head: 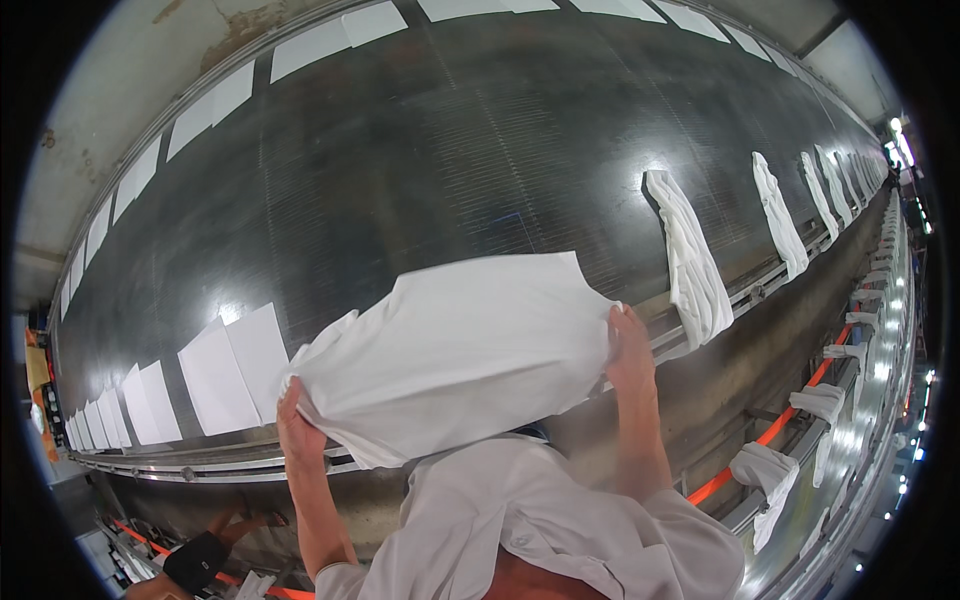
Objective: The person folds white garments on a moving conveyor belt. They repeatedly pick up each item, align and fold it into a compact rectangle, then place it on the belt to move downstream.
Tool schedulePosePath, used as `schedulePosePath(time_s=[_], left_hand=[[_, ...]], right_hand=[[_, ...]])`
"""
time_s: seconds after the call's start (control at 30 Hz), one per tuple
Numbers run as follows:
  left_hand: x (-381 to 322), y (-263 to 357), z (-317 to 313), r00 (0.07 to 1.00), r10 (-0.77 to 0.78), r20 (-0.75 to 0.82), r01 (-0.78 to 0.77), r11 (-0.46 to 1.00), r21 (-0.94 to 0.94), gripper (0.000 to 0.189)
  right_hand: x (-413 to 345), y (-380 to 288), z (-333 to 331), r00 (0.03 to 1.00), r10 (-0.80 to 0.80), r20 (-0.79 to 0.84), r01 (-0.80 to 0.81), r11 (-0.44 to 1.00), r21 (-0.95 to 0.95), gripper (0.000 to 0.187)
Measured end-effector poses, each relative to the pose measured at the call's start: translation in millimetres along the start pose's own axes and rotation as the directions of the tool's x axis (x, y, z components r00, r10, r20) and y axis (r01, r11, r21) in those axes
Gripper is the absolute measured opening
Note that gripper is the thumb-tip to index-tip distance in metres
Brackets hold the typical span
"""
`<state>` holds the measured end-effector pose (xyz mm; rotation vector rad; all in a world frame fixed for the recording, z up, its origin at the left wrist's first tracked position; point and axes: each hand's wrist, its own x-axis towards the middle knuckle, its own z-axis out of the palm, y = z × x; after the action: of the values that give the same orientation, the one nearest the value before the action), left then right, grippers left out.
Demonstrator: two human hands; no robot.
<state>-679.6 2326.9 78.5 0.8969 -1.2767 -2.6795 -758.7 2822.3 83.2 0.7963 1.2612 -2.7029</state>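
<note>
A white fabric piece (465,337) is stretched between my two hands above the near edge of a long dark table (390,187). My left hand (301,429) pinches its left edge, and my right hand (628,345) grips the right edge. The cloth's far edge is straight and reaches out over the table top, while its near side hangs close to my body. Beside my left hand, flat white panels (232,367) lie on the table. A gathered white cloth (686,255) lies just past my right hand, its near end over the table's edge rail.
More gathered cloths (780,217) lie in a row to the right. White panels (210,105) line the far edge. Metal rails (225,469) run along the near side. Behind me another table holds draped cloths (765,472) beside an orange strip (776,427). A person (199,559) is at lower left.
</note>
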Motion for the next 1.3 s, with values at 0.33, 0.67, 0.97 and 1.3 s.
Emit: schedulePosePath(time_s=[0.33, 0.67, 0.97, 1.3], left_hand=[[63, 38, -1, 0.971, 0.217, -0.095, -0.21, 0.974, 0.084, 0.037], [114, 31, -26, 0.906, 0.412, -0.095, -0.386, 0.899, 0.208, 0.049], [104, -13, -111, 0.985, 0.12, -0.126, -0.093, 0.976, 0.196, 0.055], [74, 18, -70, 0.969, 0.095, -0.229, -0.046, 0.976, 0.212, 0.052]], right_hand=[[61, -4, 55, 0.976, -0.18, 0.125, 0.187, 0.981, -0.05, 0.011], [97, 34, 74, 0.963, -0.242, 0.117, 0.25, 0.967, -0.058, 0.011], [90, 107, 16, 0.991, -0.125, -0.041, 0.107, 0.95, -0.295, 0.013], [52, 80, 25, 0.993, -0.108, -0.052, 0.091, 0.961, -0.26, 0.012]])
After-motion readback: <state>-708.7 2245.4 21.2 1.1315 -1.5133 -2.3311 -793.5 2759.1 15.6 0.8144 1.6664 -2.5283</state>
